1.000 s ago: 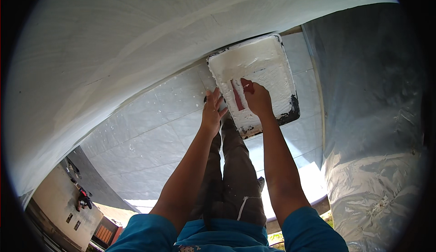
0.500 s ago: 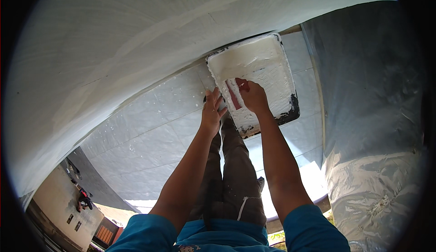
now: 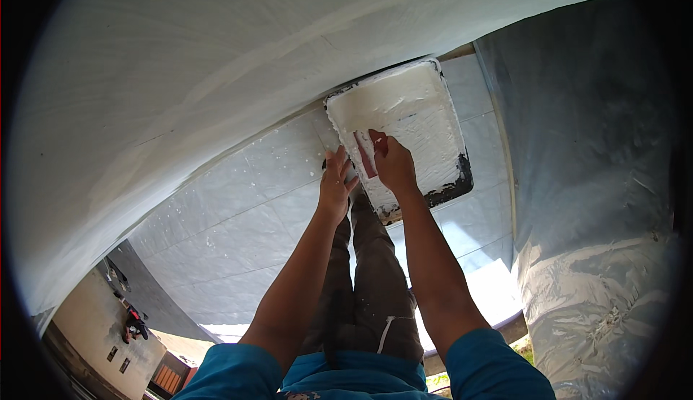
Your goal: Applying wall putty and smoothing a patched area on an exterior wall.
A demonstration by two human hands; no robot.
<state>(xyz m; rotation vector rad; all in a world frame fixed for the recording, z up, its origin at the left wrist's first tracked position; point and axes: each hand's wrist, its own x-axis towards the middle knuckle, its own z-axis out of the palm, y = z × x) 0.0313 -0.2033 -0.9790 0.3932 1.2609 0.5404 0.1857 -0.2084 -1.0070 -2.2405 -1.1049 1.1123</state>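
Note:
A black tray (image 3: 458,183) coated in white paste (image 3: 422,104) lies in front of me, its rim caked with the stuff. My right hand (image 3: 396,167) is closed round a dark red scraper (image 3: 365,156) over the tray's left part. White paste sits along the scraper's long flat blade; my fingers hide part of its grip. Just outside the tray's left edge is my left hand (image 3: 336,185), fingers stretched and apart, with nothing seen in it. Whether its fingertips touch the rim I cannot tell.
A large pale grey wall (image 3: 180,54) curves across the far side and left. Grey sheeting with white specks (image 3: 238,205) covers the surface below. Dark plastic sheeting (image 3: 585,133) hangs at the right. My legs (image 3: 375,277) stand beneath my arms.
My right hand and the scraper have shifted slightly left and nearer to me. The tray sits a little further left in view. My left hand stays beside the tray's left edge.

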